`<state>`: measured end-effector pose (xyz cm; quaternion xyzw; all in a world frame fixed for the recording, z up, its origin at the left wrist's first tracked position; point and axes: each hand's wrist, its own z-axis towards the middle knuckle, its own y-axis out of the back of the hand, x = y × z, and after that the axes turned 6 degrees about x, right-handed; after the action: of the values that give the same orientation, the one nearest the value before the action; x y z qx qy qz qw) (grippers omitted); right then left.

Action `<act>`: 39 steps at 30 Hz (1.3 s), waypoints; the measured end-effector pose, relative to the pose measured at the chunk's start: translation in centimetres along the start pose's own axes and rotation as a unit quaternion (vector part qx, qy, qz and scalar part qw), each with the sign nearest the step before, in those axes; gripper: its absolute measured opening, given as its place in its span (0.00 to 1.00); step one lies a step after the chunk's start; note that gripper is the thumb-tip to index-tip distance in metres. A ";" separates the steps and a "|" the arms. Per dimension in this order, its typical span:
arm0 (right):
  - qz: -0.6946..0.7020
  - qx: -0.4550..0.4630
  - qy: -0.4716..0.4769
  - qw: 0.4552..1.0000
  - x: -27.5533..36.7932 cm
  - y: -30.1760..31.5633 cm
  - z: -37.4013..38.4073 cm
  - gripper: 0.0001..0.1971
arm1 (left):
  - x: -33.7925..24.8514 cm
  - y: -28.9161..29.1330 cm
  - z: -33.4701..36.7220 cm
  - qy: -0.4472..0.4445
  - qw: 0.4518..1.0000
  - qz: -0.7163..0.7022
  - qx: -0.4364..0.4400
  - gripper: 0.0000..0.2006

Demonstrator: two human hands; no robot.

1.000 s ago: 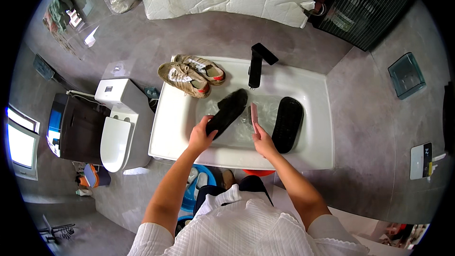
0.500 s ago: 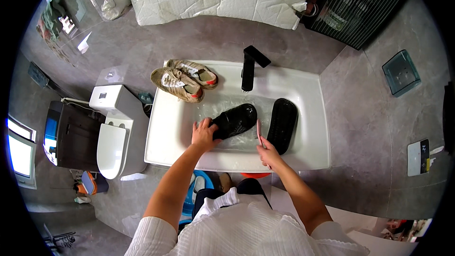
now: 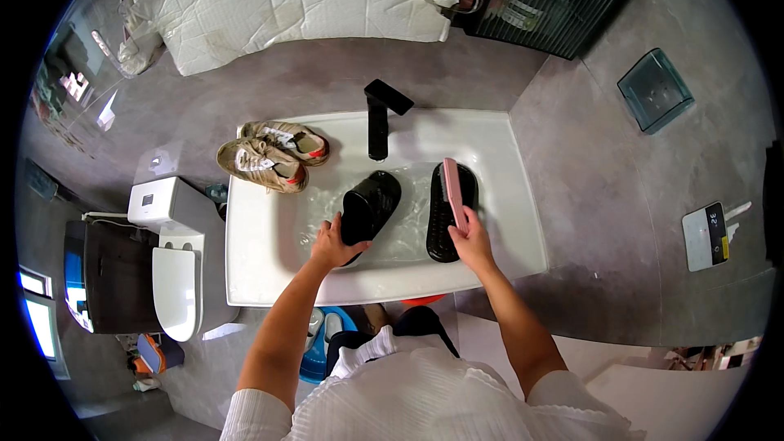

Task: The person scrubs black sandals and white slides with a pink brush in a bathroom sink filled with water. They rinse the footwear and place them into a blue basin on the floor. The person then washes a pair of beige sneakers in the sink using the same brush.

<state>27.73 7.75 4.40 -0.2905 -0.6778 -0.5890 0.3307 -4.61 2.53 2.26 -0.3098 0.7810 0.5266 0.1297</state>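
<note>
A black slide slipper (image 3: pixel 376 199) sits tilted in shallow water in the white basin (image 3: pixel 392 284). My left hand (image 3: pixel 330 245) grips it at its near left end, with the thumb along the lower edge and the fingers at the side. In my right hand (image 3: pixel 472 243) is a pink-handled scrubbing brush (image 3: pixel 453 184), its bristles turned left. The brush is above a second black slipper (image 3: pixel 441 233), which lies sole up at the basin's right and is partly hidden by the brush and hand.
Dirty beige sneakers (image 3: pixel 265 162) rest on the basin's back left corner. A black faucet (image 3: pixel 377 126) rises from the back rim. To the left stands a white toilet (image 3: pixel 175 278). Below the front edge is a blue tub (image 3: pixel 314 359) holding light-coloured shoes.
My left hand has turned the slipper more upright, showing its opening. The brush has moved up and lies over the second slipper. The whole view has shifted.
</note>
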 end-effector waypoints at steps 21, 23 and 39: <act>-0.324 -0.189 -0.090 0.923 -6.4 7.5 1.5 0.34 | -8.7 -4.0 2.3 0.034 0.873 -0.472 0.115 0.22; -0.329 -0.212 -0.044 0.919 -4.1 7.0 0.6 0.35 | -8.4 -3.5 2.4 0.060 0.816 -0.548 0.175 0.25; -0.064 0.253 -0.013 0.965 2.9 1.8 0.9 0.64 | -7.5 0.2 -2.3 0.038 0.776 -0.605 0.173 0.25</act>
<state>27.26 8.90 7.66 -0.1610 -0.8263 -0.4140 0.3463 1.29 3.15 7.31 -0.7106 0.5144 0.1833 0.4436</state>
